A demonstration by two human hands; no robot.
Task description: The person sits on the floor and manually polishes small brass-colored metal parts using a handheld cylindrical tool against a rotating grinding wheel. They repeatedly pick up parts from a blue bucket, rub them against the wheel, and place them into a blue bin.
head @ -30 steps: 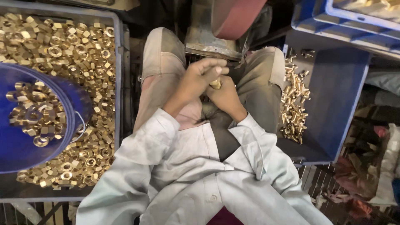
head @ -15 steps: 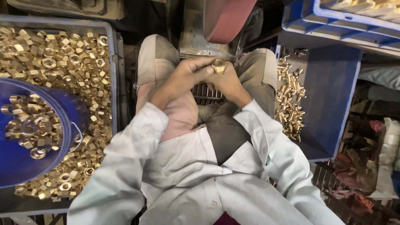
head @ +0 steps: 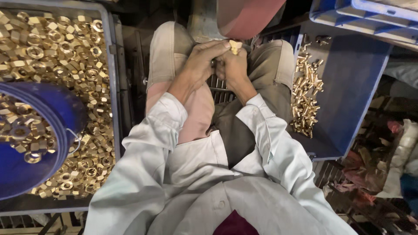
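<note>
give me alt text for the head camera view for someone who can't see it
A seated person's left hand and right hand together hold a small brass part at a reddish wheel. A grey crate of brass nuts sits left, a blue crate right.

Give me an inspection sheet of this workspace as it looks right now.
Surface: no table; work is over the lap, below a reddish wheel.
Job's things: one brass piece pinched between both hands.
Clutter: grey crate of brass hex nuts, blue tub of nuts, blue crate of small brass parts.
Grip: left hand and right hand closed on the piece.
Cables: nothing seen.
Surroundings: stacked blue crates, rags.
</note>
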